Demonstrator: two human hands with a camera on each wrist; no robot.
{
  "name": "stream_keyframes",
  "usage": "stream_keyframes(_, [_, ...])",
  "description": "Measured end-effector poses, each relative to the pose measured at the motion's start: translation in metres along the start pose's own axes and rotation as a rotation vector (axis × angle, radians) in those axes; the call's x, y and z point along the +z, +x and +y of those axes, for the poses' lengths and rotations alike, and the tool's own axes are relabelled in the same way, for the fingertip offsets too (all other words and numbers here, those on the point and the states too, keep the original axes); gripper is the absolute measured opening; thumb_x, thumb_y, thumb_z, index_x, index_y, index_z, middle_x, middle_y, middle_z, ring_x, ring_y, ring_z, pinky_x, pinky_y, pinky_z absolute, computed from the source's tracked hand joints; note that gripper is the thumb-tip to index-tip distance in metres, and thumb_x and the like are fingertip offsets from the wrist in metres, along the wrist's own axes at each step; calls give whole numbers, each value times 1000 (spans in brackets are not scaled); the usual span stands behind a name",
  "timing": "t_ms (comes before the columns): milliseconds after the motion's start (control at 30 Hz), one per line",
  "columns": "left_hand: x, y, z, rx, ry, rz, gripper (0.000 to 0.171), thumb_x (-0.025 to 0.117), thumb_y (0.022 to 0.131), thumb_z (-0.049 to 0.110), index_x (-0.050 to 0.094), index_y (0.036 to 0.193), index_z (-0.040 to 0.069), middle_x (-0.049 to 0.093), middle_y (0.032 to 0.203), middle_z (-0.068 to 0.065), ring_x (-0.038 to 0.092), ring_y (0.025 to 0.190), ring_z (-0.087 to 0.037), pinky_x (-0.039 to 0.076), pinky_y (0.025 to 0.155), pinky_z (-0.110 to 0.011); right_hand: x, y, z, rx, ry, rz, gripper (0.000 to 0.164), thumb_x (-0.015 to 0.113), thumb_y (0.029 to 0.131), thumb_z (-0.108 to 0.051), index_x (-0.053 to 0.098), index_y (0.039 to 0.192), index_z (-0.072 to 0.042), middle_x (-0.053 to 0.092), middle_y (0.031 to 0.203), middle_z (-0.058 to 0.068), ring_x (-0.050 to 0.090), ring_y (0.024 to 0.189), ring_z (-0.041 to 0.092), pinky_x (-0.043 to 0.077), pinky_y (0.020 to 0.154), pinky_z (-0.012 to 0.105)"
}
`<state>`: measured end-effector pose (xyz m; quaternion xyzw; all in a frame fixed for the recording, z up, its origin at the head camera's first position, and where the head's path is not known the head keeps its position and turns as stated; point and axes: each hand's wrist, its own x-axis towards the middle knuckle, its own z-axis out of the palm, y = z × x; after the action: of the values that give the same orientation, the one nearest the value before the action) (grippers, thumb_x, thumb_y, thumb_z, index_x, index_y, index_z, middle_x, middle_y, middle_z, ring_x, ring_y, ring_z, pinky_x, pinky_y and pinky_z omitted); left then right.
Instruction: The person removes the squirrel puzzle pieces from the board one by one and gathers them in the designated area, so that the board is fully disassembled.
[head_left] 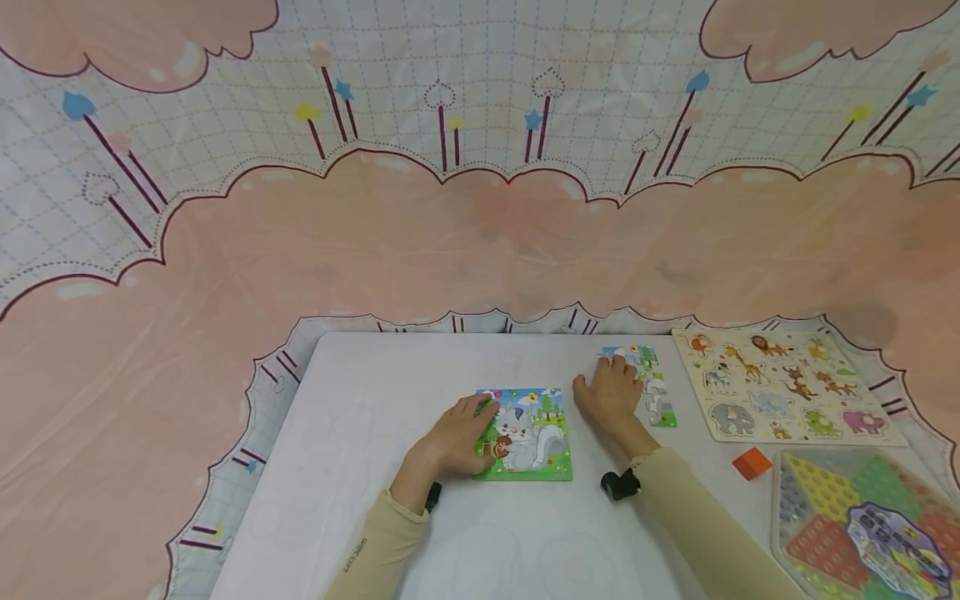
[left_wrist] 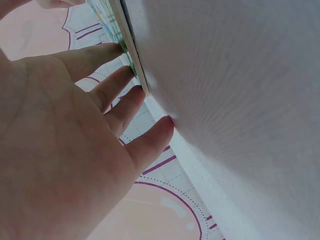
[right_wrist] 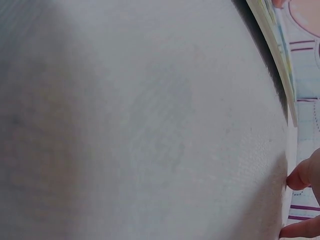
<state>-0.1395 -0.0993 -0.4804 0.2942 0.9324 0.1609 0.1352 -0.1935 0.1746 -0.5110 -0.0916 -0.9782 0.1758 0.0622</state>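
A square squirrel puzzle (head_left: 528,442) with a green and blue picture lies flat on the white table. My left hand (head_left: 459,437) rests along its left side, thumb and fingers spread. In the left wrist view, extended fingertips (left_wrist: 131,95) touch the edge of the puzzle board (left_wrist: 131,47). To the right, my right hand (head_left: 613,396) lies over a group of puzzle pieces (head_left: 660,398) with a similar picture, partly covering them. Two of its fingertips (right_wrist: 299,176) touch the tabletop in the right wrist view; whatever lies under the palm is hidden.
A wooden animal puzzle board (head_left: 787,425) lies at the back right. In front of it are an orange block (head_left: 752,463) and a clear box (head_left: 825,517) of colored pieces. A patterned cloth (head_left: 480,242) hangs behind the white table (head_left: 360,392).
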Motion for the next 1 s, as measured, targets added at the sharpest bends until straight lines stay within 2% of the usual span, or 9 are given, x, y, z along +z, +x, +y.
stream_keyframes(500, [-2,0,1,-7,-19,-9,79,69,83,29,38,150,1,29,155,-18,25,144,-35,30,113,-51,-4,1,-1,-4,4,-19,56,57,89,-35,55,119,12,47,128,31,44,115,50,38,92,64])
stream_keyframes(767, [-2,0,1,-9,-13,-8,79,69,82,28,38,149,0,29,154,-18,25,144,-35,30,113,-51,-6,-5,-8,-95,30,40,49,60,88,-30,60,118,8,51,125,31,49,114,49,44,87,63])
stream_keyframes(1000, [-2,-1,1,4,-43,4,78,69,82,26,39,148,-2,30,153,-19,25,144,-36,29,113,-53,-15,-18,-21,-148,121,-29,42,61,90,-28,65,118,2,56,121,25,56,107,41,50,83,54])
